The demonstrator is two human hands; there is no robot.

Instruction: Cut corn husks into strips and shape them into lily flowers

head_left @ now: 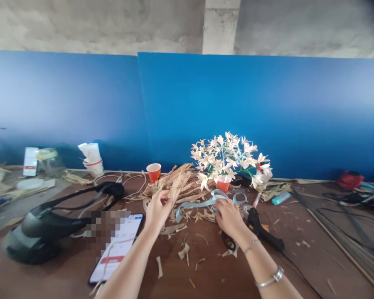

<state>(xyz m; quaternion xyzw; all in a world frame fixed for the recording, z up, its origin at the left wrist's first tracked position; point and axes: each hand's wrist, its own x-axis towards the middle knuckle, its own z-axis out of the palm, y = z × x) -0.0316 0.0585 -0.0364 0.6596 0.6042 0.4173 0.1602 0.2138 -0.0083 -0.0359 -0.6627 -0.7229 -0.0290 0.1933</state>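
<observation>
My left hand [158, 209] has thumb and fingertips pinched together on a pale dried husk strip [175, 192], at the near edge of a heap of husks [195, 182]. My right hand [230, 215] reaches palm down over a light blue ribbon [196, 204], its fingers slightly bent and apart, with the fingertips partly hidden. Black scissors handles [229, 241] show below that hand. Behind it, a bunch of cream husk flowers [224, 160] on green and blue stems stands in a red paper cup [223, 184].
A black glue gun [263, 232] with its cord lies to the right, near a turquoise packet [281, 198]. On the left are a phone [120, 249] and a black headset [50, 230]. Another red paper cup [153, 172] stands behind. Husk scraps [183, 251] litter the brown table [212, 274]; a blue panel [180, 104] rises behind.
</observation>
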